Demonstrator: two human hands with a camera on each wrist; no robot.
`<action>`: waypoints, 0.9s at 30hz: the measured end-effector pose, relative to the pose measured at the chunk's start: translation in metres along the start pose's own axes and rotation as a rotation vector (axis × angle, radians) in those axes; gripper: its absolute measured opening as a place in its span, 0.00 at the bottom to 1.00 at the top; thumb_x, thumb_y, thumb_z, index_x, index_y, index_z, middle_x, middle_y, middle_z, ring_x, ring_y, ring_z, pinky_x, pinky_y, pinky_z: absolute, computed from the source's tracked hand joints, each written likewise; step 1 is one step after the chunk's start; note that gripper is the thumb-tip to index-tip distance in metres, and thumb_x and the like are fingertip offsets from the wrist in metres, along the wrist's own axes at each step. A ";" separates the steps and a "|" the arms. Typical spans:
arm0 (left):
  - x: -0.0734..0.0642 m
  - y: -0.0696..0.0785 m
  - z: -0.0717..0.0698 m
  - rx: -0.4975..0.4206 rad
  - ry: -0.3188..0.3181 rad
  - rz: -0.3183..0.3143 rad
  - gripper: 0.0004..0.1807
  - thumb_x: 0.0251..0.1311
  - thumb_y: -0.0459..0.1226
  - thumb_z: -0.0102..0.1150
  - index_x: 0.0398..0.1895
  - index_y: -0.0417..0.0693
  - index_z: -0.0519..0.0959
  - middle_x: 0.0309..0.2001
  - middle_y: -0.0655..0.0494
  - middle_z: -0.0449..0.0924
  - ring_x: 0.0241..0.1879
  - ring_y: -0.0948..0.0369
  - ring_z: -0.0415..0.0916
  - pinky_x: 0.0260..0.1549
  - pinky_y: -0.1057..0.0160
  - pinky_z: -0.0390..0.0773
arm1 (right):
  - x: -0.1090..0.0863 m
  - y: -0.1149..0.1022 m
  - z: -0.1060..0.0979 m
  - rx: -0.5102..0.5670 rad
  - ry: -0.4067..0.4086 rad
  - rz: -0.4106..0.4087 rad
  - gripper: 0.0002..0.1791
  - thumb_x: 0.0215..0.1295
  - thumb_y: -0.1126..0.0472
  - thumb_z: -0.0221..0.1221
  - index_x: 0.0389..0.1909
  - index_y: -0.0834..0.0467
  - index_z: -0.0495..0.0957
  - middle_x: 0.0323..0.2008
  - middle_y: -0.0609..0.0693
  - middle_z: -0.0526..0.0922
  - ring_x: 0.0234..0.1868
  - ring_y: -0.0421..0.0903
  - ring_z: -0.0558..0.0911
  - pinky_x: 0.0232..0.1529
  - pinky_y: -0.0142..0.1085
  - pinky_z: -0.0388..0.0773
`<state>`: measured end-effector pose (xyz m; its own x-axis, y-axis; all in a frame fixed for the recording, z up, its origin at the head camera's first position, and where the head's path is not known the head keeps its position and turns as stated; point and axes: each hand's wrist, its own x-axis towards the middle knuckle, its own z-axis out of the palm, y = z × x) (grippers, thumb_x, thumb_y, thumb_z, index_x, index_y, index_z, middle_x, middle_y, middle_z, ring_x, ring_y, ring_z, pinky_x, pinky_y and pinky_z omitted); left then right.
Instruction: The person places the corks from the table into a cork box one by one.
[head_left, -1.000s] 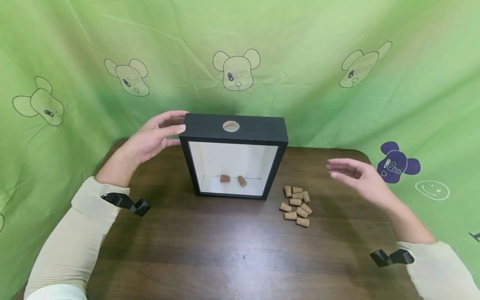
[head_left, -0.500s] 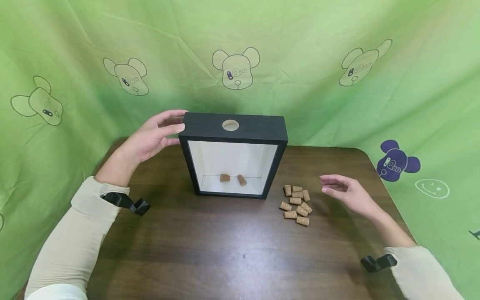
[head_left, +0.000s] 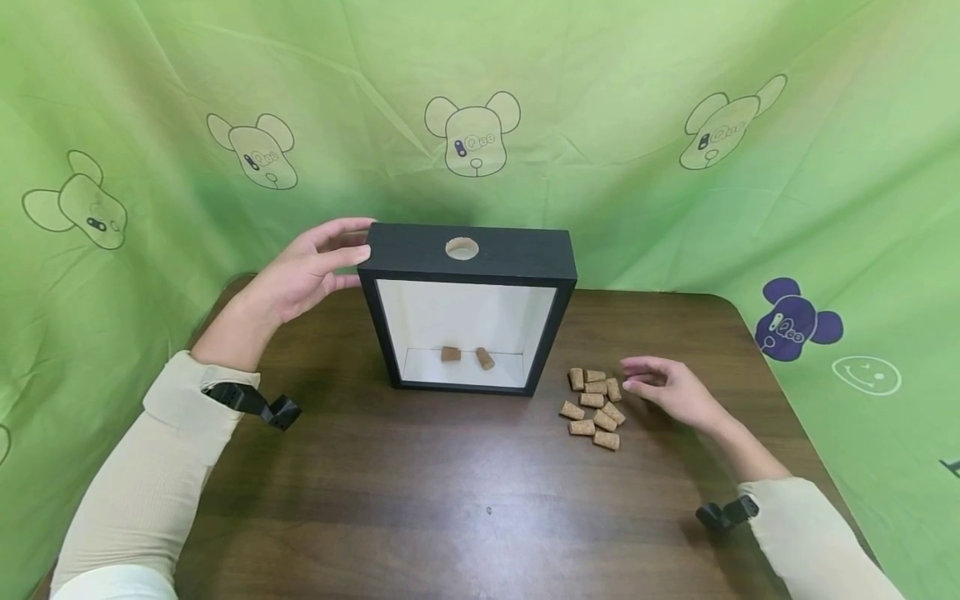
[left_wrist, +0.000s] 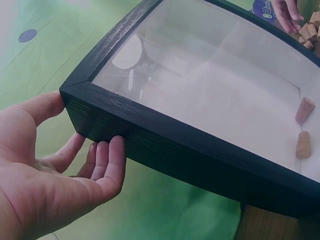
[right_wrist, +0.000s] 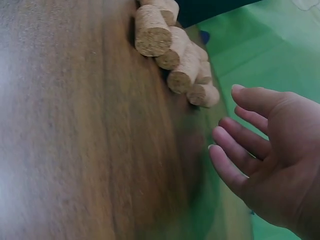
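Note:
A black shadow box frame (head_left: pixel 468 252) with a clear front and a round hole in its top stands upright on the table. My left hand (head_left: pixel 303 268) holds it by the upper left corner, thumb at the front edge and fingers along the side, as the left wrist view shows too. Two corks, one lying flat (head_left: pixel 451 354) and one tilted (head_left: pixel 484 358), rest on the white floor inside. To the right of the frame lies a pile of several corks (head_left: pixel 592 400). My right hand (head_left: pixel 670 392) hovers just right of that pile, fingers loosely bent and holding nothing.
The brown wooden table (head_left: pixel 420 492) reaches back to a green curtain (head_left: pixel 600 167) printed with bear heads, which hangs close behind the frame. Black wrist cameras sit on the left cuff (head_left: pixel 255 402) and the right cuff (head_left: pixel 727 513).
My right hand has moved left and down toward the cork pile. The left hand stays at the frame's corner, and the corks lie where they were.

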<state>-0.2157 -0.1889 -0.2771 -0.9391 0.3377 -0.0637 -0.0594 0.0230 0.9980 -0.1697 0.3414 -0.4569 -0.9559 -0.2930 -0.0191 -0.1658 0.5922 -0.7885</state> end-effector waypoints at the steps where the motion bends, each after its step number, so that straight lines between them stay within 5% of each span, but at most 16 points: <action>1: 0.000 0.000 0.000 0.000 0.000 -0.001 0.31 0.73 0.32 0.53 0.77 0.41 0.59 0.67 0.48 0.61 0.60 0.57 0.68 0.54 0.64 0.78 | 0.001 0.000 0.001 -0.007 -0.005 0.004 0.24 0.70 0.65 0.64 0.63 0.72 0.74 0.57 0.68 0.80 0.48 0.35 0.83 0.46 0.24 0.79; 13: 0.001 -0.001 0.000 -0.007 -0.005 -0.001 0.31 0.74 0.32 0.53 0.77 0.41 0.59 0.67 0.47 0.61 0.59 0.57 0.69 0.52 0.64 0.78 | 0.014 -0.003 0.016 -0.106 -0.025 -0.027 0.21 0.69 0.63 0.64 0.59 0.69 0.78 0.43 0.57 0.87 0.43 0.43 0.84 0.45 0.29 0.79; 27: 0.001 -0.001 -0.001 -0.018 -0.012 -0.006 0.32 0.73 0.32 0.54 0.78 0.43 0.59 0.67 0.49 0.62 0.59 0.58 0.68 0.53 0.65 0.78 | 0.024 -0.013 0.026 -0.198 -0.026 -0.037 0.19 0.69 0.61 0.64 0.58 0.66 0.80 0.43 0.55 0.85 0.43 0.49 0.82 0.44 0.39 0.79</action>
<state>-0.2167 -0.1900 -0.2786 -0.9345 0.3491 -0.0693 -0.0710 0.0080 0.9974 -0.1838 0.3068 -0.4632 -0.9421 -0.3352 -0.0098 -0.2480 0.7160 -0.6526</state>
